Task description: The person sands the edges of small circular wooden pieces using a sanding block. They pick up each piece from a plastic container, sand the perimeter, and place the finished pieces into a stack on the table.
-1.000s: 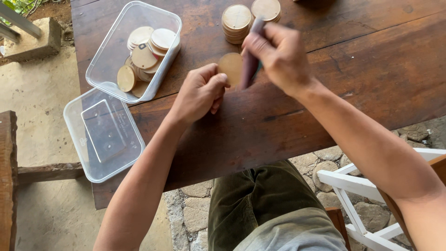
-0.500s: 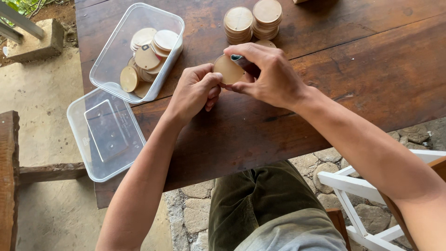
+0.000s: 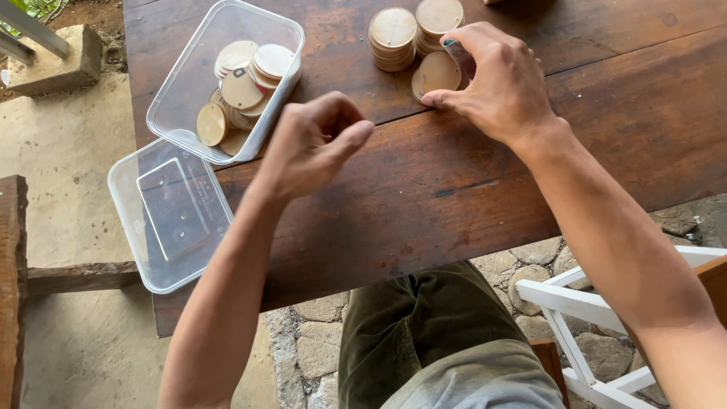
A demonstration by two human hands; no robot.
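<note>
My right hand [image 3: 500, 83] pinches a round wooden disc [image 3: 437, 73] that leans on the dark wooden table [image 3: 469, 189] against two stacks of similar discs [image 3: 394, 36]. A small teal tip of a pen [image 3: 449, 43] shows between its fingers. Hovering over the table to the left, my left hand [image 3: 314, 144] holds nothing, its fingers loosely curled and its thumb out. It is nearest to a clear plastic tub [image 3: 182, 98] holding several more wooden discs [image 3: 246, 76].
The tub's clear lid [image 3: 170, 216] lies at the table's left edge, partly overhanging it. A white chair frame [image 3: 575, 318] stands at the lower right over stone paving. A wooden bench [image 3: 15, 273] and a concrete block [image 3: 57, 64] are on the left.
My right hand has carried the disc away from my left hand and up to the stacks. My left hand has let go of it and drawn back to the left.
</note>
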